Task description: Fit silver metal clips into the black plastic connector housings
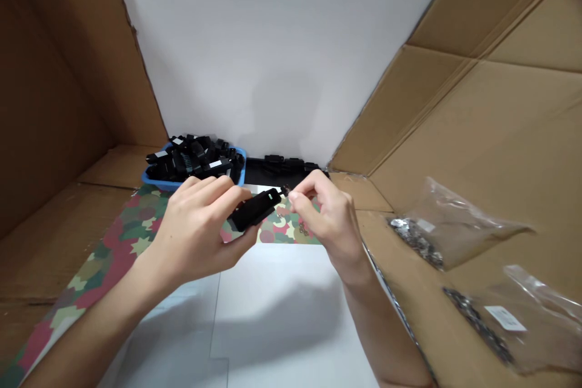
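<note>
My left hand point(200, 224) is closed around a long black plastic part point(255, 209), which tilts up toward the right and has a small light opening near its right end. The fingers of my right hand point(325, 212) are pinched at a small dark piece point(285, 190) by that right end. Whether this piece touches the black part is too small to tell. Below and between the hands, a few small coppery pieces point(303, 228) lie on the camouflage-patterned cloth point(148, 215).
A blue basket point(163, 184) heaped with black parts stands at the back left. Beside it is a black tray point(259, 174) with more black parts. Two clear bags of small metal pieces point(416, 239) point(479, 324) lie at the right. Cardboard walls point(491, 115) flank the work area.
</note>
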Demonstrator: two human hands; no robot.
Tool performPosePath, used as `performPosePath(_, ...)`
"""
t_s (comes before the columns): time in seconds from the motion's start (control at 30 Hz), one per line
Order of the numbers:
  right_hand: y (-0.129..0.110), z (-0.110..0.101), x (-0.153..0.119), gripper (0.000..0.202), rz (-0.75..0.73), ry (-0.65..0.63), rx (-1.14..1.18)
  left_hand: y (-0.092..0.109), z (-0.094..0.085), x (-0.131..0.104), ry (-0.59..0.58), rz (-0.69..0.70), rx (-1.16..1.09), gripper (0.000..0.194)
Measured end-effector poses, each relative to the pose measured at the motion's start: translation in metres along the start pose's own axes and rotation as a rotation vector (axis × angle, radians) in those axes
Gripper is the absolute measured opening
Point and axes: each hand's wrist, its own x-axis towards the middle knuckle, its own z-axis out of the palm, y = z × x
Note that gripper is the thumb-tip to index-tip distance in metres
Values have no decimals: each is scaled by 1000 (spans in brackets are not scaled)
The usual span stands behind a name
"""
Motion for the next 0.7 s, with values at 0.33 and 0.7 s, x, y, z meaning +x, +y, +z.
performPosePath(0.33, 5, 8, 0, 15, -56, -11, -53, 2, -2, 0, 4, -10, 11, 11)
performPosePath(0.7, 13, -20, 11, 13, -77, -240, -29, 0, -8, 2, -39, -76, -169, 10)
